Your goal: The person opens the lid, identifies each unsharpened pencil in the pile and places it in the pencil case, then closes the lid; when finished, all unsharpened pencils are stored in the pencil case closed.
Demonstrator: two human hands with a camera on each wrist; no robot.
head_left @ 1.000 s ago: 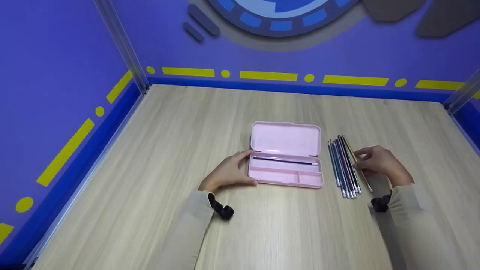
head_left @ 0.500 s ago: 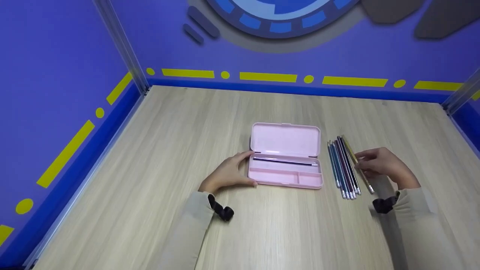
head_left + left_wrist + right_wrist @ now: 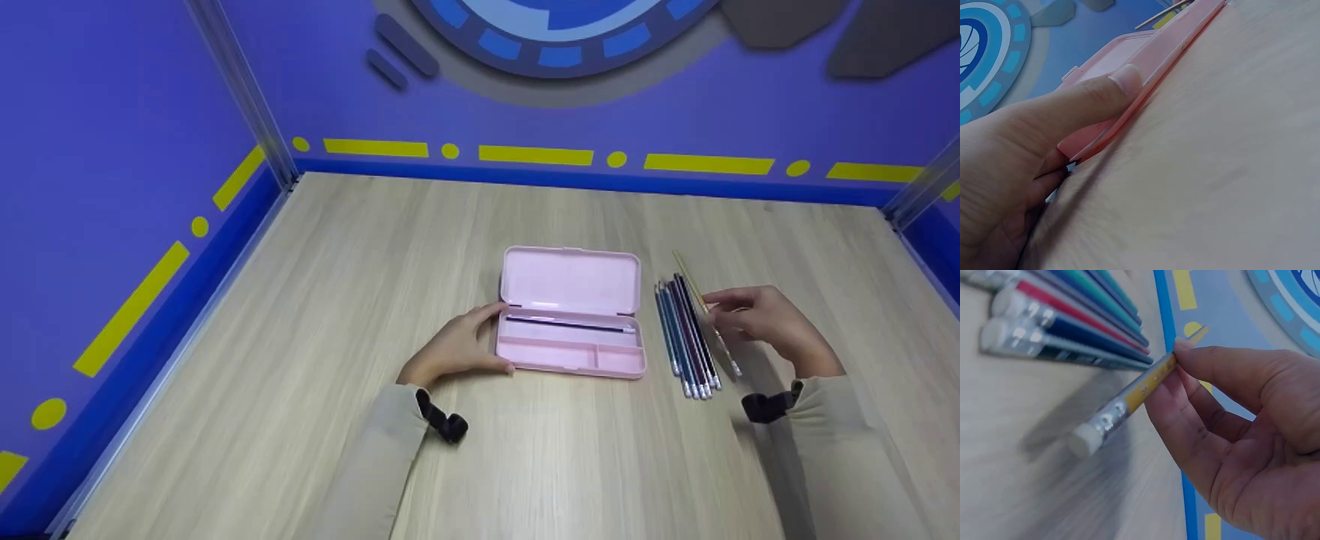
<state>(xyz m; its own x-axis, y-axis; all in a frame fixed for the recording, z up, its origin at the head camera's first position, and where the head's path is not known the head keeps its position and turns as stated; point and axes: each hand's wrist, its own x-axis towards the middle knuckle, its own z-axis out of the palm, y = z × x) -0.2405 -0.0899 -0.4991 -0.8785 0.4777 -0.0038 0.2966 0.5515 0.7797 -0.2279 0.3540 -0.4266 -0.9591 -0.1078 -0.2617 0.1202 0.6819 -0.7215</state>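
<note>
A pink pencil case (image 3: 570, 358) lies with its lid folded back, one dark pencil (image 3: 570, 323) in its long rear compartment. My left hand (image 3: 459, 345) grips the case's left end; in the left wrist view the thumb (image 3: 1092, 100) lies along its front edge. My right hand (image 3: 765, 324) pinches a yellow pencil (image 3: 1143, 389) between thumb and fingers, the white eraser end toward me. In the right wrist view a shadow falls on the table under that pencil. Left of it lies a bundle of several dark pencils (image 3: 684, 337), erasers toward me.
The wooden table (image 3: 337, 262) reaches back to a blue printed wall (image 3: 540, 112). A second blue wall (image 3: 97, 187) runs along its left side. Black camera straps (image 3: 448, 426) sit at both wrists.
The yellow pencil has risen and shifted away from me in my right hand, its tip now past the bundle's tips. My left hand has stayed at the pencil case.
</note>
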